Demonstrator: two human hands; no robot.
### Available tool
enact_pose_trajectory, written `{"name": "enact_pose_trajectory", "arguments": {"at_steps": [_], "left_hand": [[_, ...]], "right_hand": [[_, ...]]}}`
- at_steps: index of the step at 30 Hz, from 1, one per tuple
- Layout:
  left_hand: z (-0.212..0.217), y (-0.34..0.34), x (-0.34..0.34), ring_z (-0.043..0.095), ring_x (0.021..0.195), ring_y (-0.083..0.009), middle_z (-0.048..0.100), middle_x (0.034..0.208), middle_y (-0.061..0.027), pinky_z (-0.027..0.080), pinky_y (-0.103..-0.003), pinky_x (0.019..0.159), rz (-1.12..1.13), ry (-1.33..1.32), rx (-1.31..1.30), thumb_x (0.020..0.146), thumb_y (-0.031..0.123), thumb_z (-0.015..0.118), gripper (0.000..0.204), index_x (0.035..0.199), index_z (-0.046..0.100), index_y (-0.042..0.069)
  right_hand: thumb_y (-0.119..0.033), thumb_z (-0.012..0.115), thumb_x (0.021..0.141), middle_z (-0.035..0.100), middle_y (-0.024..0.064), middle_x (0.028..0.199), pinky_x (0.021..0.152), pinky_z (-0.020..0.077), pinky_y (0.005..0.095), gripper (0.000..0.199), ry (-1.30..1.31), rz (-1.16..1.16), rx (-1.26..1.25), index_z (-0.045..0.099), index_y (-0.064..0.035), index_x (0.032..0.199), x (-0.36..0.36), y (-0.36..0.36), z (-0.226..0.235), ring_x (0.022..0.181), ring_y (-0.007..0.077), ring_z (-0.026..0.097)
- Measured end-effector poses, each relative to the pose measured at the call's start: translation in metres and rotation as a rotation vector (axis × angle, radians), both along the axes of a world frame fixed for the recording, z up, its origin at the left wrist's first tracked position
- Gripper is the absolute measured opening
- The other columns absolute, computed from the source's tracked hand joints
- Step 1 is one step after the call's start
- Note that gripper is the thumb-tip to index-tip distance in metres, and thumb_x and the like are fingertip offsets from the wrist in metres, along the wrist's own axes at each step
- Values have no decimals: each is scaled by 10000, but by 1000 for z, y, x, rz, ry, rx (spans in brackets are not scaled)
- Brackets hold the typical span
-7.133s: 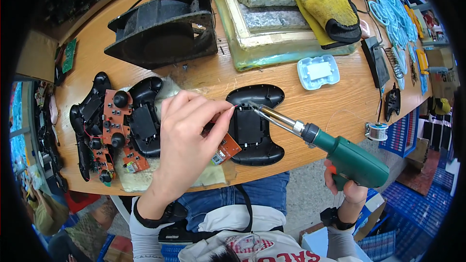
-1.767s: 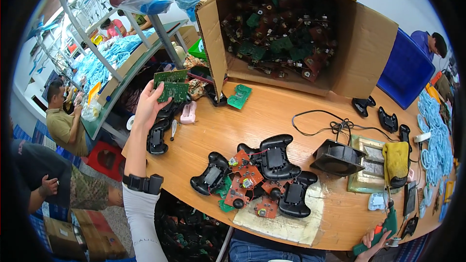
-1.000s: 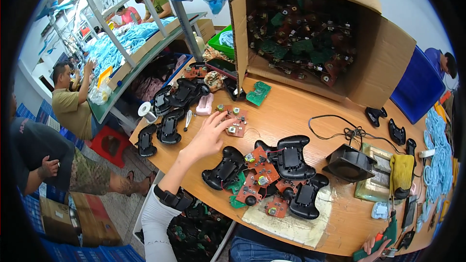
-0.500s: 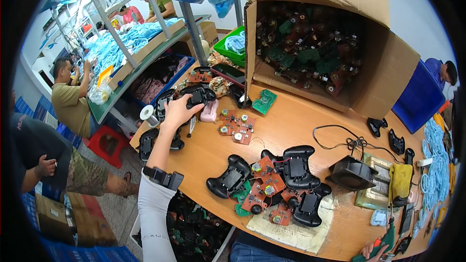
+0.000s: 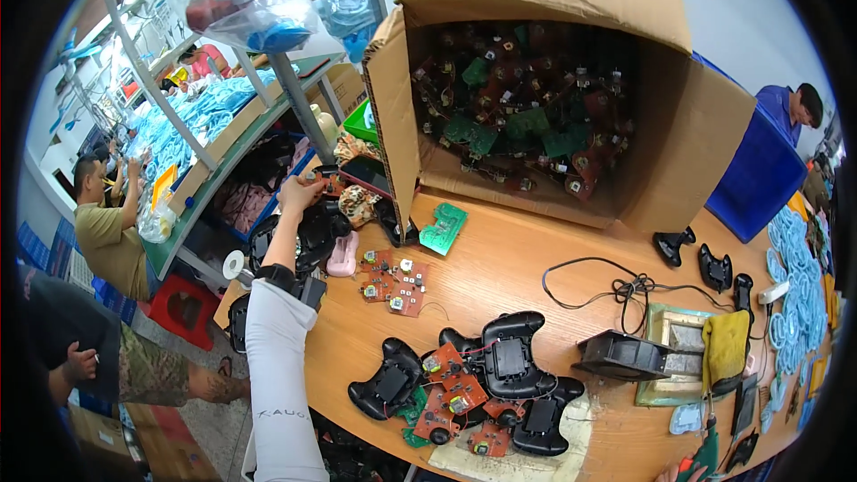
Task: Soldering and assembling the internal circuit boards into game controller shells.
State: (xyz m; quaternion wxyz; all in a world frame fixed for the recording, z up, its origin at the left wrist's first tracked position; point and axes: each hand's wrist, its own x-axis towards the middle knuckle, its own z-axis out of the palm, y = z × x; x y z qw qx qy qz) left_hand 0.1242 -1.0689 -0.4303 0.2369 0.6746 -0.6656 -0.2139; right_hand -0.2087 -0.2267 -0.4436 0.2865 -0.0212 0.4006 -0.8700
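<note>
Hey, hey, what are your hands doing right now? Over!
Left hand stretched out, grip on a red circuit board. Right hand low, grip on green soldering iron. Black controller shells crowd under the left.

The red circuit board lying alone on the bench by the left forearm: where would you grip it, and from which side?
Probably by its outer edges, coming from above. The red circuit board lies flat on the wooden bench, component side up, with buttons and small parts standing on its face, so pinching two opposite edges avoids them. Its near-right edges have bare wood beside them; the pink piece crowds its left side. The left hand is reaching elsewhere.
</note>
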Motion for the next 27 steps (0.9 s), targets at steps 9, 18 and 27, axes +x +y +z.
{"name": "enact_pose_trajectory", "arguments": {"at_steps": [9, 18, 27], "left_hand": [[75, 51, 11, 528, 600, -62, 571, 725, -15, 405, -196, 497, -95, 665, -242, 805, 82, 609, 118, 885, 560, 10], [93, 71, 37, 560, 737, -114, 601, 893, -46, 461, -242, 638, -297, 992, 105, 870, 117, 522, 164, 1000, 564, 27], [65, 88, 12, 537, 649, -60, 632, 745, -40, 409, -205, 590, -312, 232, -13, 807, 129, 627, 190, 936, 653, -7]], "right_hand": [[-410, 458, 908, 451, 27, 815, 408, 324, 232, 427, 40, -2, -47, 456, -74, 1172, -1, -9, 8, 497, 103, 362], [-404, 459, 909, 428, 21, 787, 405, 326, 210, 440, 67, -11, -42, 433, -77, 1201, 3, -20, 17, 502, 96, 359], [-405, 469, 906, 425, 13, 778, 402, 323, 209, 393, 61, -26, -36, 461, -81, 1128, 6, -19, 15, 490, 90, 355]]}}
